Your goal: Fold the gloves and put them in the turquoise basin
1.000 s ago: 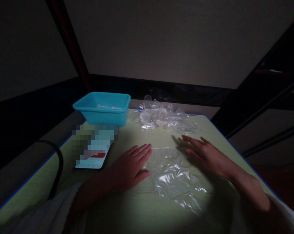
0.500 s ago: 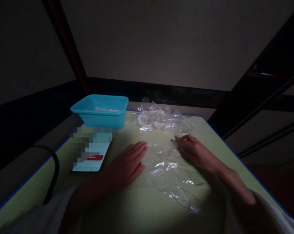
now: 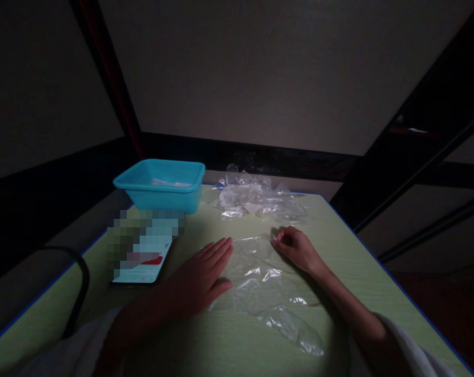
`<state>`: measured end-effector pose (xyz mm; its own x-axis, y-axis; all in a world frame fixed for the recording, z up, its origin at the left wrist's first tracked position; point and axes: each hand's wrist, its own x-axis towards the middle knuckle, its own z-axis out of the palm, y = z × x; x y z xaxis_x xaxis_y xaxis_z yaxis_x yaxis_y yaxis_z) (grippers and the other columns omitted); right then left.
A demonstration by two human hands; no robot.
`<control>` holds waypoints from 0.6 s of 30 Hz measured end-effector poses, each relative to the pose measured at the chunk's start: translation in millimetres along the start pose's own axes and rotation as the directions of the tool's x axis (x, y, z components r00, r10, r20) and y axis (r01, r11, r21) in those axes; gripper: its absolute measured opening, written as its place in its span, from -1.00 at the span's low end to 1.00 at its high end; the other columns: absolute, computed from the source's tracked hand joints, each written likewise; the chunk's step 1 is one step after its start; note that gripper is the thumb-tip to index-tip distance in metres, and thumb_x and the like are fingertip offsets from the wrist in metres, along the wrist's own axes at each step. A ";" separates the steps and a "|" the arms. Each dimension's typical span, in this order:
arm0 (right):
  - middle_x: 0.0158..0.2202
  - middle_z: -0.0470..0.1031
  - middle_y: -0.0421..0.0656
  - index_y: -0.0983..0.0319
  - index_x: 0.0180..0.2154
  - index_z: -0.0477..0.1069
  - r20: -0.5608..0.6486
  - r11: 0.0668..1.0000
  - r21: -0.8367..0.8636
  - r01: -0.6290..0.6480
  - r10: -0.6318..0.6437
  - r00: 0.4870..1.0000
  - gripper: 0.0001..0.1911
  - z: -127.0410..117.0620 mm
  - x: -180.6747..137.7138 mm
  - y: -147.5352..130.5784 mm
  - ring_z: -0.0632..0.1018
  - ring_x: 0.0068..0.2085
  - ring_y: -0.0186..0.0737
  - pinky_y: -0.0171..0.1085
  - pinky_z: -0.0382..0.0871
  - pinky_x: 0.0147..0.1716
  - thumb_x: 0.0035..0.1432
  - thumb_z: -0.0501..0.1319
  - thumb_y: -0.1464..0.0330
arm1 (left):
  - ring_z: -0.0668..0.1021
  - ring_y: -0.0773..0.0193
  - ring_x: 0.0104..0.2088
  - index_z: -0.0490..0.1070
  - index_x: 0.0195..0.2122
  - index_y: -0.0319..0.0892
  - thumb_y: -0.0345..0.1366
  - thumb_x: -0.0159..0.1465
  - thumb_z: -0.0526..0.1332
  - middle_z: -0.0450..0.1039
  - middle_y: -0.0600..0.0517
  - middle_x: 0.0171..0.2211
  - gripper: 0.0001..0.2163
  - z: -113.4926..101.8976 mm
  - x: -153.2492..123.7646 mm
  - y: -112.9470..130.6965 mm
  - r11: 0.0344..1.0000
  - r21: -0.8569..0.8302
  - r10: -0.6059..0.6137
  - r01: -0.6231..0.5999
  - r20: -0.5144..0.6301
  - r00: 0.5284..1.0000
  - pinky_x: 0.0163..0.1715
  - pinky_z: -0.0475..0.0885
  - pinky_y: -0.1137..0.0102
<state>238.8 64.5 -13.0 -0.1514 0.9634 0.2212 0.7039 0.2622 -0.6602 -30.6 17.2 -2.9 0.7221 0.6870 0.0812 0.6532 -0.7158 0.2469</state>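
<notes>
A thin, clear plastic glove lies spread and wrinkled on the table, its finger-like parts toward me. My left hand rests flat on the glove's left side, fingers stretched out and held together, thumb apart. At the far right corner of the glove, my right hand pinches the edge between thumb and index finger. A loose heap of crumpled clear plastic gloves lies beyond both hands, with some whitish material among them.
A blue plastic basin with pale items inside stands at the table's back left. In front of it lies a lit phone, partly blurred out. A black cable curves over the left edge. The table has blue edging.
My right hand has shifted slightly left, and its thumb and index finger have closed on the glove's edge. The far edge now looks straighter. My left hand stays flat.
</notes>
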 end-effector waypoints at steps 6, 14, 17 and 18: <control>-0.55 0.34 -0.26 0.13 -0.48 0.04 -0.070 0.989 0.148 0.015 -0.005 0.998 -0.79 0.2 0.5 -8.9 0.45 -0.49 -0.29 -0.32 0.34 -0.51 0.00 0.08 0.21 | 0.05 0.08 0.27 -0.01 0.24 -0.33 -0.26 0.30 0.05 -0.06 -0.25 0.28 -0.49 -1.3 0.6 1.2 1.000 0.013 -0.013 0.013 0.017 1.000 0.19 0.08 0.14; -0.50 0.41 -0.23 0.12 -0.31 0.10 -0.284 0.999 0.001 -0.036 0.035 0.958 -0.79 -14.9 0.5 6.7 0.47 -0.47 -0.17 -0.15 0.37 -0.42 -0.05 0.09 0.34 | 0.04 0.08 0.27 -0.06 0.26 -0.28 -0.25 0.30 0.06 -0.09 -0.24 0.28 -0.46 -2.3 0.1 1.0 1.000 -0.004 -0.013 0.013 0.016 1.000 0.19 0.09 0.13; -0.38 0.45 -0.10 0.17 -0.26 0.19 -0.334 0.992 -0.121 -0.018 -0.024 0.942 -0.80 -24.4 -2.9 0.4 0.49 -0.32 -0.03 0.06 0.32 -0.25 -0.02 0.08 0.38 | 0.04 0.07 0.27 -0.03 0.25 -0.32 -0.25 0.30 0.05 -0.09 -0.25 0.28 -0.47 -5.9 1.3 3.6 1.000 0.001 -0.026 0.026 0.043 0.999 0.19 0.08 0.12; -0.33 0.46 -0.04 0.19 -0.24 0.22 -0.322 0.988 -0.152 0.011 -0.059 0.945 -0.81 -25.6 -4.6 -5.3 0.49 -0.26 0.01 0.10 0.30 -0.20 0.02 0.07 0.38 | 0.03 0.07 0.27 -0.02 0.24 -0.34 -0.26 0.30 0.05 -0.09 -0.25 0.28 -0.48 -7.1 1.7 4.6 0.999 0.003 -0.033 0.032 0.053 0.998 0.19 0.08 0.13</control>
<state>253.5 57.2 7.9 0.0385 0.8768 0.4793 0.7994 0.2608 -0.5412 -28.0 16.0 5.2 0.7115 0.7023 0.0221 0.6770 -0.6936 0.2462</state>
